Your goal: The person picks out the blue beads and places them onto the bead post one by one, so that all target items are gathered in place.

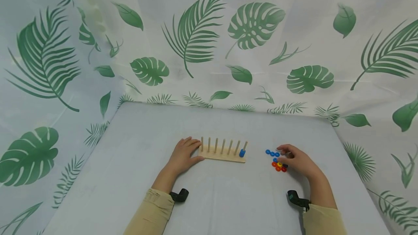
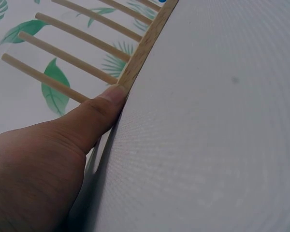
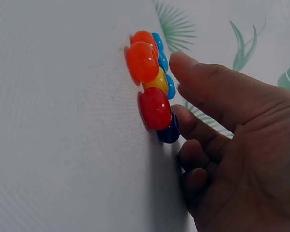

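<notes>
A wooden peg rack (image 1: 225, 155) stands on the table, several upright pegs along its base. Blue beads (image 1: 242, 153) are stacked on its rightmost peg. My left hand (image 1: 184, 157) holds the rack's left end, the thumb (image 2: 104, 104) on the front edge and the fingers toward the back. To the right of the rack, my right hand (image 1: 298, 160) hovers at a cluster of small ring beads, thumb and forefinger apart with nothing pinched. Red beads (image 3: 155, 108), orange beads (image 3: 142, 63), a yellow bead (image 3: 157, 81) and a dark blue bead (image 3: 170, 131) lie by its fingertips.
A short row of blue beads (image 1: 272, 153) lies just behind the cluster. White cloth covers the table (image 1: 235, 198). Leaf-print curtains (image 1: 209, 39) hang behind it and at both sides. A black wrist camera (image 1: 180, 195) juts out beside the left sleeve.
</notes>
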`<state>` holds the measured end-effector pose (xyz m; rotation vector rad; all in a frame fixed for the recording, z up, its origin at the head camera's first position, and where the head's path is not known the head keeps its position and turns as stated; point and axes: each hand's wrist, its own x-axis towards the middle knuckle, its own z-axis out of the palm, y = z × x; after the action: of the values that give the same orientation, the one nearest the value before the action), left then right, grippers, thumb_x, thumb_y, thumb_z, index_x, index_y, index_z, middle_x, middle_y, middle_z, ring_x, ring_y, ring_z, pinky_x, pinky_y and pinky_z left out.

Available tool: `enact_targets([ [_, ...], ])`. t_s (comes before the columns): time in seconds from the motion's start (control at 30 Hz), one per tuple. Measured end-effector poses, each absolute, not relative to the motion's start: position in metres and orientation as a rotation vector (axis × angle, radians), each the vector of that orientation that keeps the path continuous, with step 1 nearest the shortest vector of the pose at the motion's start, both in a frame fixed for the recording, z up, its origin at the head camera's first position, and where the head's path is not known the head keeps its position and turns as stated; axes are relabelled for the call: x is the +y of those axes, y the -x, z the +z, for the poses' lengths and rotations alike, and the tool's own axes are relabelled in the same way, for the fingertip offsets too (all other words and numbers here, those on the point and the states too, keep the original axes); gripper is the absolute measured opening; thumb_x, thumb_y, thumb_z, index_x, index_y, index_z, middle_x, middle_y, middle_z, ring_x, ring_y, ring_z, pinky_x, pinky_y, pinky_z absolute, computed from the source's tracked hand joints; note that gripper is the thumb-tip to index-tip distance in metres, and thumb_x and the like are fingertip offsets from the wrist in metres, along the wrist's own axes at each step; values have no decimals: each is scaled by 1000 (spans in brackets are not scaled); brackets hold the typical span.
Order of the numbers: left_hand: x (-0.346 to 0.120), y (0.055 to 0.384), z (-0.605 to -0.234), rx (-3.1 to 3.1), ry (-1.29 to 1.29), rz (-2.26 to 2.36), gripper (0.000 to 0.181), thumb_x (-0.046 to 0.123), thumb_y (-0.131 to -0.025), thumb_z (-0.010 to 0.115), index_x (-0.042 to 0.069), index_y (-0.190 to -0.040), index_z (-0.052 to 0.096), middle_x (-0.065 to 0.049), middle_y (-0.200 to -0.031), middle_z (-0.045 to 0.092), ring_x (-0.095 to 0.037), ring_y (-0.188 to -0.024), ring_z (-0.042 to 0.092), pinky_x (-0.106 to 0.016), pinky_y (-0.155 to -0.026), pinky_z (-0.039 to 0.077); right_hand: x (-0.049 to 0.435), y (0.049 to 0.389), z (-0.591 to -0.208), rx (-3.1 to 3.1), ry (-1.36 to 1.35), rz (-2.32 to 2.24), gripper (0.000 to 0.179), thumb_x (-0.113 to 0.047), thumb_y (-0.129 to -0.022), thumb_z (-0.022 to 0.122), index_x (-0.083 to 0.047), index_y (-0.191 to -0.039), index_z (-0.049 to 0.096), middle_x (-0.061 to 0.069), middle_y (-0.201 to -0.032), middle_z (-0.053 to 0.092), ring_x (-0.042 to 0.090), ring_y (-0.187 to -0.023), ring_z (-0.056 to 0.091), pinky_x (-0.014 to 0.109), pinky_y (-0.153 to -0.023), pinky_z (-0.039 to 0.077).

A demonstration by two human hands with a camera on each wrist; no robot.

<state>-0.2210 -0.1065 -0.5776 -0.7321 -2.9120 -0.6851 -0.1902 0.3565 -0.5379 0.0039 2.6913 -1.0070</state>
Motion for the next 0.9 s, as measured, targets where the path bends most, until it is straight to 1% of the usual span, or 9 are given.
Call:
enact_targets([
  [0.2, -106, 221, -579, -2912, 729, -685, 65, 54, -90, 65, 17, -142, 55, -1, -146, 54, -29, -146, 36, -50, -125, 21, 355, 193, -541, 2712, 4, -985, 57, -43, -90, 72, -12, -134, 53, 10, -115, 56, 24, -98, 50, 28, -76, 46],
  [0.3, -106, 222, -579, -2915, 724, -684, 65, 55, -90, 65, 18, -142, 55, 0, -146, 53, -29, -146, 35, -50, -125, 20, 354, 194, -543, 2718, -39, -982, 56, -42, -89, 72, -13, -134, 54, 9, -114, 56, 25, -98, 51, 28, -76, 46],
  [0.5, -106, 222, -579, -2920, 715, -686, 66, 55, -89, 65, 18, -142, 55, 0, -146, 53, -29, -146, 35, -49, -125, 19, 353, 194, -544, 2728, -72, -976, 51, -38, -93, 68, -12, -135, 53, 9, -113, 56, 25, -97, 52, 28, -76, 47],
  [0.63, -106, 222, -579, -2927, 714, -686, 66, 55, -89, 65, 18, -143, 54, -1, -146, 53, -28, -147, 35, -49, -126, 19, 353, 193, -542, 2740, -88, -976, 45, -35, -97, 63, -12, -135, 53, 9, -110, 57, 24, -96, 53, 28, -75, 47],
  [0.7, -106, 222, -578, -2929, 715, -688, 66, 55, -89, 65, 18, -143, 54, -1, -146, 53, -29, -147, 35, -49, -126, 19, 353, 193, -541, 2744, -95, -971, 43, -34, -99, 60, -12, -135, 53, 11, -112, 58, 25, -97, 54, 29, -77, 48],
  [0.8, -106, 221, -577, -2922, 718, -696, 66, 54, -89, 66, 17, -142, 55, -1, -146, 53, -29, -146, 35, -50, -125, 19, 353, 191, -539, 2733, -125, -972, 42, -37, -100, 58, -11, -133, 54, 13, -115, 59, 27, -101, 54, 32, -80, 50],
  [0.9, -106, 221, -578, -2924, 714, -689, 66, 54, -89, 66, 17, -142, 55, -1, -146, 54, -29, -146, 35, -49, -125, 19, 354, 190, -537, 2725, -152, -986, 41, -39, -99, 57, -9, -126, 54, 15, -117, 59, 29, -103, 53, 35, -82, 49],
])
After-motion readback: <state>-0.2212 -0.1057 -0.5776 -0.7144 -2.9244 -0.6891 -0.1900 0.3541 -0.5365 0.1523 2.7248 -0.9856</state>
